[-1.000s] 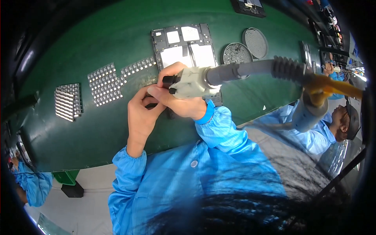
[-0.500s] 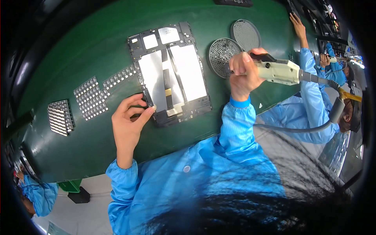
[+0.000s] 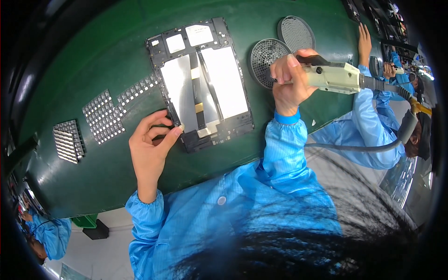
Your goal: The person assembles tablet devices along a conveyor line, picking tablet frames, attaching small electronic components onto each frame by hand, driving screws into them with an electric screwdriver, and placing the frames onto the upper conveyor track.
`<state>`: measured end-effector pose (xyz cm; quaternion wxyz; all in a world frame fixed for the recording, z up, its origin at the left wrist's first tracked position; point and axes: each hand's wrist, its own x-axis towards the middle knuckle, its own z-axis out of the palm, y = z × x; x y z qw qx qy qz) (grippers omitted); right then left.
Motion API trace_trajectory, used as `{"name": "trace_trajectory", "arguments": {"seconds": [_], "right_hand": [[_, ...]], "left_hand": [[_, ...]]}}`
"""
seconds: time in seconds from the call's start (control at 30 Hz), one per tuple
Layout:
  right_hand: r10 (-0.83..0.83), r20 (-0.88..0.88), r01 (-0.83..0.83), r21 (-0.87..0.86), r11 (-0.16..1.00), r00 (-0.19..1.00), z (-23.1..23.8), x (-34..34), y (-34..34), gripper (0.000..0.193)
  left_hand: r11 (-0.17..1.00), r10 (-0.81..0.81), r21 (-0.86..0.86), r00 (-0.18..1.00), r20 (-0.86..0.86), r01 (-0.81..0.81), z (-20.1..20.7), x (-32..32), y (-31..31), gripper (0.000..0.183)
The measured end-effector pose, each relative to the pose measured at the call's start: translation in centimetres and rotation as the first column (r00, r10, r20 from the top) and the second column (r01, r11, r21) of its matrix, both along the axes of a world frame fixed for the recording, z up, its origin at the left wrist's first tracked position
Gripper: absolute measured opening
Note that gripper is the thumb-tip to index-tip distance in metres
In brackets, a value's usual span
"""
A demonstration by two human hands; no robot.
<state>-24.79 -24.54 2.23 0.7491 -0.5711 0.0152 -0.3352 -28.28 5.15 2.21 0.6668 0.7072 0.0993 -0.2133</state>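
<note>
An opened tablet [image 3: 227,84] lies on the green table, with two silvery battery panels and dark ribbon cables down its middle. At its lower left edge, my left hand [image 3: 151,140] pinches the frame between thumb and fingers; whether a small part is also in the pinch is hidden. My right hand [image 3: 294,86] is wrapped round a cream-coloured electric screwdriver [image 3: 338,78] with a thick grey cable, held sideways to the right of the tablet. Its tip points left and is mostly covered by my fingers. Just behind that hand sits a round perforated dish [image 3: 263,53], partly hidden.
A second round dish [image 3: 297,33] touches the first. Left of the tablet lie sheets of small parts [image 3: 103,116] in rows and a stack of strips [image 3: 68,142]. Co-workers in blue sit at the right and far left; one's hand [image 3: 364,44] rests on the table.
The tablet, dishes and parts sit slightly higher in the picture, as the view has shifted. My left hand keeps its pinch; my right hand still grips the screwdriver beside the dishes.
</note>
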Motion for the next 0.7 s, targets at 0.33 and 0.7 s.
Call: {"name": "trace_trajectory", "arguments": {"seconds": [0.33,0.7], "right_hand": [[0.097,-0.045,-0.1,-0.07,0.993,0.994,0.5,-0.2,0.3,0.025],[0.174,0.153,-0.178,0.011,0.984,0.973,2.6,-0.6,2.3,0.031]], "left_hand": [[1.0,-0.011,-0.003,1.0,0.013,0.011,0.1,0.1,0.4,0.043],[0.996,0.007,-0.091,0.998,-0.068,-0.013,0.7,1.1,0.5,0.041]]}}
